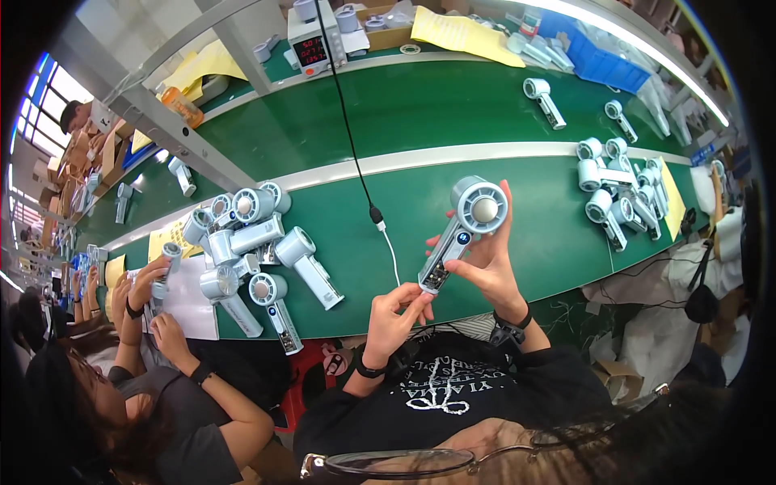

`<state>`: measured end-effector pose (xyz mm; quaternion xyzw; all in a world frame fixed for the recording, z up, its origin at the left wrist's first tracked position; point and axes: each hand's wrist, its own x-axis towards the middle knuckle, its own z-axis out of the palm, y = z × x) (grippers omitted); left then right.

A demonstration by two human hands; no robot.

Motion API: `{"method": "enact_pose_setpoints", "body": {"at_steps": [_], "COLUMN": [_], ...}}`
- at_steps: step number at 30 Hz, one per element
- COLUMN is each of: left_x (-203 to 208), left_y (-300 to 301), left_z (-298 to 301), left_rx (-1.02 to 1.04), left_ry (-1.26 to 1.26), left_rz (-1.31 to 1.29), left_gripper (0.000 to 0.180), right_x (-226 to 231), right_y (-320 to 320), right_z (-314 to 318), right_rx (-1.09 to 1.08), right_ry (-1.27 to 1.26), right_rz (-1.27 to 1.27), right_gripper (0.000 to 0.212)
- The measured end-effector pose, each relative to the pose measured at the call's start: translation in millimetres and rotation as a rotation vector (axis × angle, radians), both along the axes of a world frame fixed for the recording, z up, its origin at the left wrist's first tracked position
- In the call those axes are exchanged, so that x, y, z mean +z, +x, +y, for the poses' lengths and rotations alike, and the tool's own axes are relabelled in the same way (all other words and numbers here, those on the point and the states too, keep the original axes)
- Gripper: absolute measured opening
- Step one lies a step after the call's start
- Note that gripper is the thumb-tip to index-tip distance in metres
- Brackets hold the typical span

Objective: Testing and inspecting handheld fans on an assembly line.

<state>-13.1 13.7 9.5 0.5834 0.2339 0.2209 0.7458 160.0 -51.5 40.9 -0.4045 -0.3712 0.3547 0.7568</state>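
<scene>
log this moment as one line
right hand: holding pale-blue handheld fan | left hand: pinching white cable near fan's base | green bench: left fan pile, right fan pile

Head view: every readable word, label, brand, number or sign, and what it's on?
Bench power supply display: three rows of red digits; values not transcribed.
Black T-shirt: white printed lettering on the chest; wording not transcribed.
Handheld fan at centre: pale marks on a dark round spot, too small to read.
Yellow sheet at the top: faint marks, too blurred to read.
</scene>
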Motion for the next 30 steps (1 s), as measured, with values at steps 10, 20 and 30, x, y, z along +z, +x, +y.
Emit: {"method": "enact_pose_setpoints", "body": {"at_steps": [10,20,30], "left_x": [-2.5,0.9,-1.7], "left_y": [-4.2,-0.9,8.2], "left_z": [-6.7,-12.9,-17.5], "left_rx": [-0.015,0.133,0.404], "left_ry": [0.179,0.344,0.548], "left_rz": [0.077,0.023,0.036], "left_gripper": [0.013,0.013,0.022], "right_x": [6.2,-6.0,-0.6], "right_y": [-4.3,-17.0,-34.6], "right_z": [-6.6,-2.2,2.7], "right_rx": [0.006,-0.014,-0.116], "right_ry": [-0.040,0.028,-0.010], "right_rz": [0.025,0.042,0.218], "right_gripper": [0.119,0.115,0.113]}}
